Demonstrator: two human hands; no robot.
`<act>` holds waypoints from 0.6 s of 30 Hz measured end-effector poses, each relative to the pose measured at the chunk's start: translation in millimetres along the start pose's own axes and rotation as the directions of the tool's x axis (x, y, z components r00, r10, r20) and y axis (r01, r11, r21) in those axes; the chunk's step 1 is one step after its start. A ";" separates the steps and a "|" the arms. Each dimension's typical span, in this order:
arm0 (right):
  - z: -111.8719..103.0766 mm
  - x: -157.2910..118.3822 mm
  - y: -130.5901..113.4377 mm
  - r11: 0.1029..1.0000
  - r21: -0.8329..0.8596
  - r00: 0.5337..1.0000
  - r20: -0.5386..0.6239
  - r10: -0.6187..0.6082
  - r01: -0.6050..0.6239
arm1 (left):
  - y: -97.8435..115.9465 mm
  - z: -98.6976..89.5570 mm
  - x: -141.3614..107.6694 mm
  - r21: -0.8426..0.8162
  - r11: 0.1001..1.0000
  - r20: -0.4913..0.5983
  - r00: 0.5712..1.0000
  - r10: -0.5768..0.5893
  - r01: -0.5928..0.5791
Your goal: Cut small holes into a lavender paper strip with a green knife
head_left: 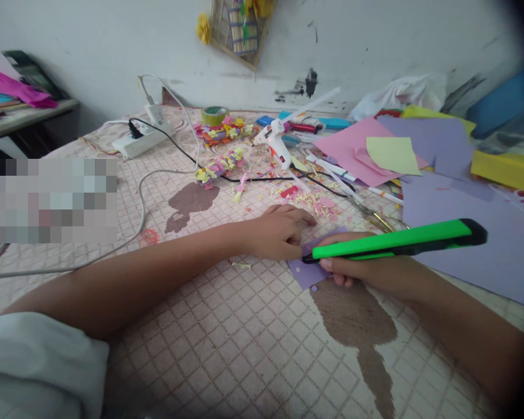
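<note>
near the middle of the frame the right hand [367,267] is curled around a green cutter [397,240], holding it nearly flat with its dark tip pointing left onto a small purple paper piece [303,272]. the left hand [279,233] lies just left of that tip, fingers bent and pressed down on the upper edge of the same paper piece, holding nothing else. the paper piece sits flat on the checked cloth [244,337] between the two hands, partly hidden under them.

just above the hands lies a scatter of paper scraps [310,201], and to their right a pair of scissors [375,218]. further up, centre, a white glue gun [275,142] stands with its black cord [192,157] running left to a power strip [142,142] in the upper left. a roll of tape [213,114] sits behind some coloured paper garlands [220,166]. on the right side big purple sheets [484,233] and a pink sheet [353,145] overlap, with a yellow sheet [393,154] on top.
</note>
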State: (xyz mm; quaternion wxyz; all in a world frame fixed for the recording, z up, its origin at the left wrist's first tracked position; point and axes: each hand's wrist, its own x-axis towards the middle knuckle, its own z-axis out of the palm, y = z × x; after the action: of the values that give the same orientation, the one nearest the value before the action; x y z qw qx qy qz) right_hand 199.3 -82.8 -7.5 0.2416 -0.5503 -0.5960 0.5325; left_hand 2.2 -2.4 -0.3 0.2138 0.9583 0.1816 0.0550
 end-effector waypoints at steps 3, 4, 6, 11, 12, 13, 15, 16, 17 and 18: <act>1.5 -0.5 -3.0 0.993 0.051 0.995 0.007 0.103 -0.103 | 0.6 -0.5 -0.3 0.001 1.000 0.003 1.000 0.000 0.000; 1.8 -0.4 -3.8 0.993 0.057 0.994 0.002 0.107 -0.107 | 0.8 -0.6 -0.5 0.002 1.000 0.004 1.000 -0.001 0.001; 2.0 -0.3 -4.7 0.993 0.058 0.994 -0.001 0.105 -0.105 | 0.9 -0.9 -1.0 0.002 1.000 0.007 1.000 -0.007 0.007; 1.3 -0.4 -4.7 0.991 0.041 0.992 0.021 0.124 -0.125 | 0.8 -1.2 -0.8 -0.006 1.000 0.012 1.000 -0.005 0.005; 1.1 -0.8 -4.7 0.991 0.035 0.992 0.021 0.125 -0.126 | 0.7 -1.1 -0.7 -0.005 1.000 0.014 1.000 -0.004 0.004; 0.8 -1.1 -4.6 0.992 0.028 0.992 0.018 0.122 -0.123 | 0.6 -1.1 -0.7 -0.005 1.000 0.016 1.000 -0.004 0.004; 0.2 -1.6 -4.3 0.994 0.021 0.994 0.012 0.108 -0.108 | 0.4 -1.1 -0.7 -0.006 1.000 0.021 1.000 -0.004 0.004; 0.0 -1.6 -4.1 0.995 0.021 0.995 0.016 0.101 -0.101 | 0.3 -1.1 -0.8 -0.007 1.000 0.022 1.000 -0.003 0.003; -0.3 -1.3 -3.9 0.995 0.024 0.995 0.021 0.097 -0.097 | 0.2 -1.2 -1.0 -0.007 1.000 0.021 1.000 -0.001 0.001; -0.5 -1.0 -3.6 0.995 0.030 0.995 0.028 0.097 -0.098 | 0.2 -1.4 -1.1 -0.006 1.000 0.020 1.000 0.002 -0.002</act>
State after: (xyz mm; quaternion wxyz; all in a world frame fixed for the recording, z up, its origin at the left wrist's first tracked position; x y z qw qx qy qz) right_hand 198.6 -82.9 -3.9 0.2158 -0.5677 -0.5632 0.5603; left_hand 1.0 -2.4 1.0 0.2185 0.9583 0.1783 0.0460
